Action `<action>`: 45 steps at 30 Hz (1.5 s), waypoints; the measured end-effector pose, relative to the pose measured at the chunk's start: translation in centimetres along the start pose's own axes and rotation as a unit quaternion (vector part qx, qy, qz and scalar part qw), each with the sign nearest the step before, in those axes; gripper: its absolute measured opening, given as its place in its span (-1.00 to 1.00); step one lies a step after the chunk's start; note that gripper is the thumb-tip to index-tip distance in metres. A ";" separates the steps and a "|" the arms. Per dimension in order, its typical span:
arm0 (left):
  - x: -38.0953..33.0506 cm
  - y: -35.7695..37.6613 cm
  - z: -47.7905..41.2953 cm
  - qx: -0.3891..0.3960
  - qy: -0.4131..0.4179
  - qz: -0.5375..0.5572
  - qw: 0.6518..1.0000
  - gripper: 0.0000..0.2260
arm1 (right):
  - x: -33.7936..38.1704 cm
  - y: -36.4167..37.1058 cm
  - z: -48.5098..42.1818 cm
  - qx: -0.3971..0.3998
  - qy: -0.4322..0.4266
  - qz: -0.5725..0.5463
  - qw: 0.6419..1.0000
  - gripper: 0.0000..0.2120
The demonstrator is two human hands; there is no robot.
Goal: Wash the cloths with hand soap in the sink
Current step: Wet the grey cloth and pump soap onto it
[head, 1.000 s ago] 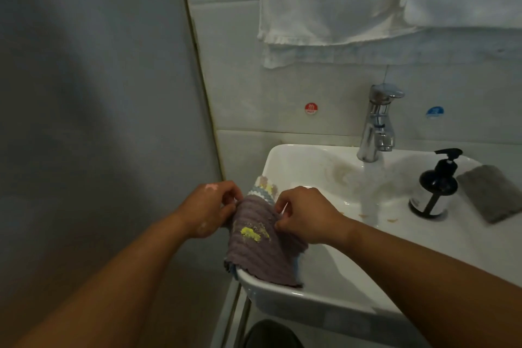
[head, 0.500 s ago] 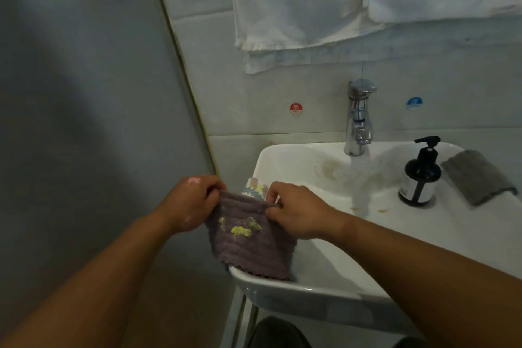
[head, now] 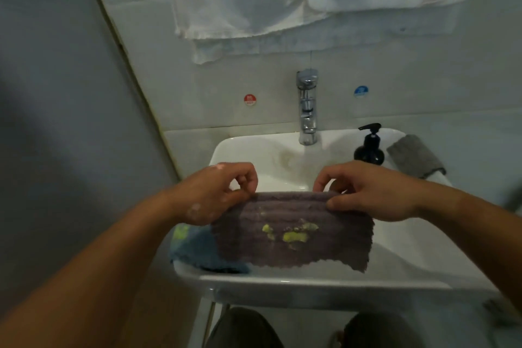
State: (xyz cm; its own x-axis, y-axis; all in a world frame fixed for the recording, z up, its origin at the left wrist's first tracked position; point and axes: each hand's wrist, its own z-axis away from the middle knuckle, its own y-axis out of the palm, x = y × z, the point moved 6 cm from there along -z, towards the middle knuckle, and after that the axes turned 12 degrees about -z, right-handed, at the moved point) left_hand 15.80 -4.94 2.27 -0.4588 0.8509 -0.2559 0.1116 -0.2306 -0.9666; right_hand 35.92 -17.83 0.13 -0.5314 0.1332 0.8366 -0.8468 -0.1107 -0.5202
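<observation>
Head view: someone is stretching a purple cloth (head: 296, 232) out above the front of the sink (head: 310, 282)
Left hand (head: 217, 192): thumb and fingertips are pinching the cloth's top left corner
Right hand (head: 370, 192): pinching the top right corner likewise
Purple cloth: hanging flat between both hands, yellow-green stain facing us, lower edge drooping at the front rim
Blue cloth (head: 195, 251): lying bunched on the rim's front left corner, partly behind the purple one
Soap bottle (head: 369, 147): standing at the back right, near the tap (head: 307, 110)
Risk: blue cloth is sitting so near the edge that, I'd say, a forearm brush could be sending it to the floor; those light pinches could be slipping too
</observation>
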 end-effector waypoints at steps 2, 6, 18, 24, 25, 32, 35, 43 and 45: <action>-1.0 2.0 -2.0 0.016 0.010 0.000 1.000 -0.76 | -2.2 -0.8 0.4 0.001 0.040 -0.015 0.999 -0.86; -0.9 7.4 -6.5 0.003 -0.019 -0.064 0.998 -0.82 | -7.6 -1.4 -1.9 -0.039 0.111 0.049 0.992 -0.86; 0.4 14.3 -7.8 0.102 -0.038 -0.151 0.983 -0.51 | -6.7 -2.3 -4.1 -0.153 0.012 0.202 0.967 -0.62; 0.4 16.0 -7.6 0.163 -0.038 -0.176 0.970 -0.31 | 4.3 -7.9 -2.8 -0.359 -0.187 0.084 0.911 -0.52; 0.5 16.1 -7.5 0.168 -0.041 -0.177 0.969 -0.30 | 5.4 -8.5 -3.3 -0.370 -0.206 0.080 0.903 -0.47; 1.0 16.1 -7.2 0.172 -0.059 -0.164 0.970 -0.28 | 6.9 -10.1 -8.0 -0.357 -0.203 0.127 0.903 -0.58; 1.2 16.2 -7.4 0.170 -0.061 -0.158 0.971 -0.28 | 7.2 -11.1 -8.2 -0.396 -0.217 0.107 0.886 -0.73; 1.4 16.3 -7.5 0.164 -0.057 -0.151 0.973 -0.28 | 7.5 -11.5 -8.2 -0.389 -0.220 0.130 0.885 -0.70; 1.3 16.2 -7.5 0.166 -0.058 -0.152 0.973 -0.29 | 7.7 -11.6 -8.3 -0.392 -0.222 0.126 0.884 -0.72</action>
State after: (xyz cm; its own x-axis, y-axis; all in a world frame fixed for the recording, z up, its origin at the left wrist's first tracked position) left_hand 23.67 -4.03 -13.85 -0.5249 0.8488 0.0627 -0.3269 -0.1330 -0.9357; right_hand 41.42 -7.34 11.20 -0.7916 -0.2177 0.5710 -0.5512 0.6577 -0.5134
